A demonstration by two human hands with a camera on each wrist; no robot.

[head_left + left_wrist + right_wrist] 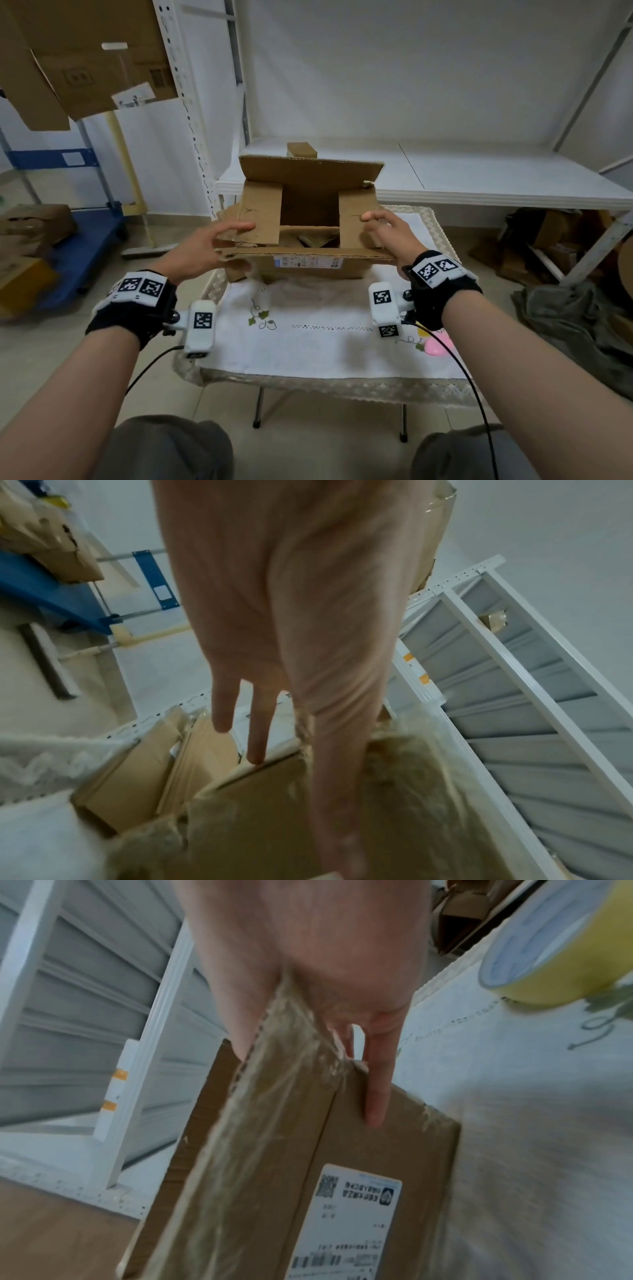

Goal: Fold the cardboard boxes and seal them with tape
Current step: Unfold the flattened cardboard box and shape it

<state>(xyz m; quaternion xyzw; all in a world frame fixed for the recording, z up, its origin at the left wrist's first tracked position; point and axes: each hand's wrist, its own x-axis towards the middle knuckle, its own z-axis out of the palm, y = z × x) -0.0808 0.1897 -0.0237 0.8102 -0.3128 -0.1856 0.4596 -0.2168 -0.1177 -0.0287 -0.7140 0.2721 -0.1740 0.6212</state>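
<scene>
- Head view: an open cardboard box point(308, 222) stands on the cloth-covered surface point(308, 342), far flap upright and both side flaps folded inward. The left hand point(202, 246) grips the near flap point(308, 255) at its left end, thumb on top. The right hand point(390, 233) grips the flap's right end, fingers point(373, 216) curled over the right side flap.
- Left wrist view: the fingers point(257, 739) are straight and slightly spread, with fingertips touching taped cardboard edges.
- Right wrist view: thumb and fingers point(377, 1091) pinch the taped flap edge; a shipping label point(356, 1218) is on the box wall, and a yellow tape roll point(561, 950) lies nearby on the cloth.
</scene>
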